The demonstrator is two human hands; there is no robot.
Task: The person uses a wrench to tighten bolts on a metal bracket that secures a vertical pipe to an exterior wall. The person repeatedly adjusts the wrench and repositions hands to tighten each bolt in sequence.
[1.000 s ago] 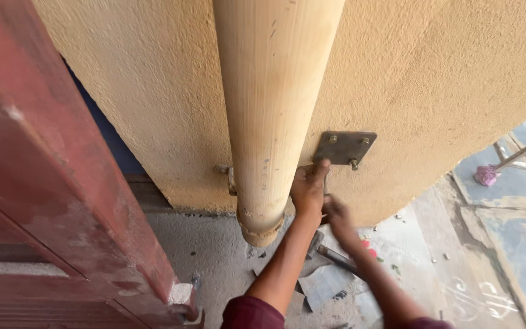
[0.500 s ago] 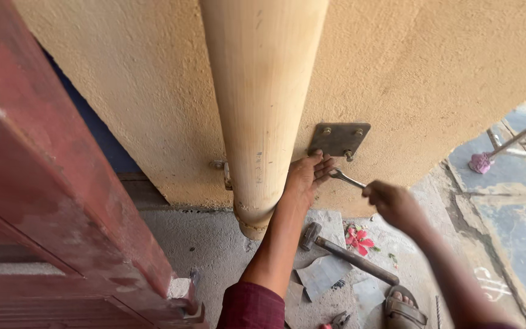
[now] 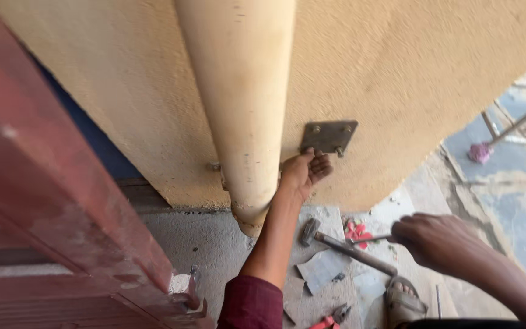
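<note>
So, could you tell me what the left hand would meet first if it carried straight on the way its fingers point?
Probably the metal plate bolted to the wall. The left hand sits just below it, fingers curled up toward its lower edge, beside the pipe. Depth is unclear, so it may touch bare wall first.

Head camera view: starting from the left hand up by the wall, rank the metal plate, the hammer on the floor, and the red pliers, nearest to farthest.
From the left hand:
1. Metal plate, on the wall just above its fingers.
2. Hammer, lying on the floor below the hand.
3. Red pliers, on the floor at the bottom edge, farthest.
</note>
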